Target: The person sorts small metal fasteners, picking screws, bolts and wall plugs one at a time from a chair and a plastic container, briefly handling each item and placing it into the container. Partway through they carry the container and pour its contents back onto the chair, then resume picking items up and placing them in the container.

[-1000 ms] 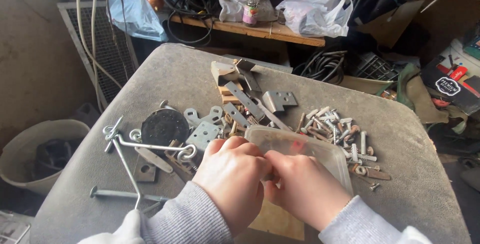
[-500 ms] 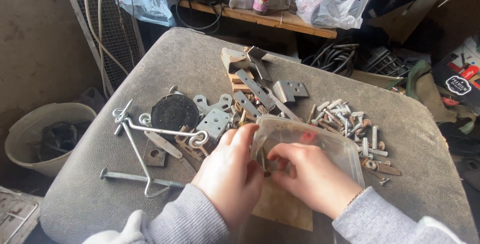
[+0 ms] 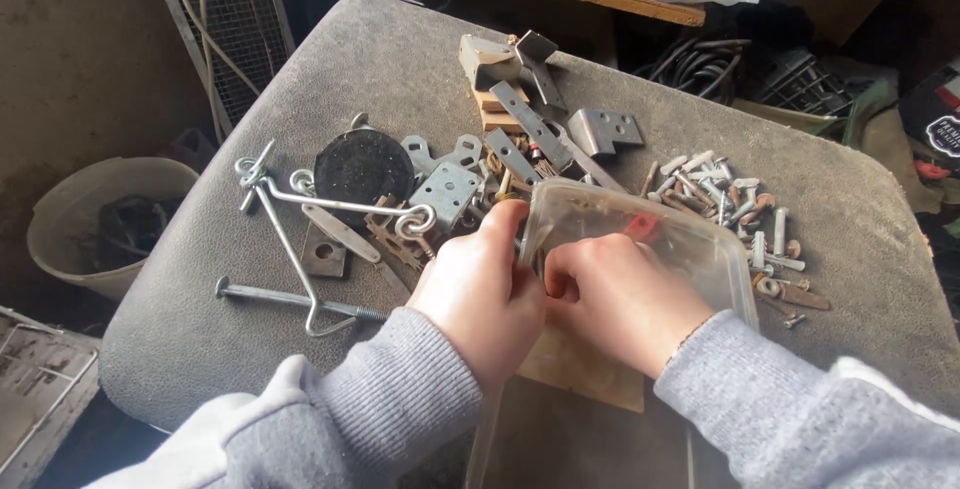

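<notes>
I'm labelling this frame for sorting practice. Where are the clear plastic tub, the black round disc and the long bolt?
clear plastic tub [image 3: 690,239]: head view, on its far rim.
black round disc [image 3: 363,166]: head view, on its flat face.
long bolt [image 3: 285,297]: head view, on its shank.

Clear glossy plastic tub [image 3: 655,239]; dull grey metal brackets [image 3: 600,131]; rough matt grey tabletop [image 3: 400,69].
</notes>
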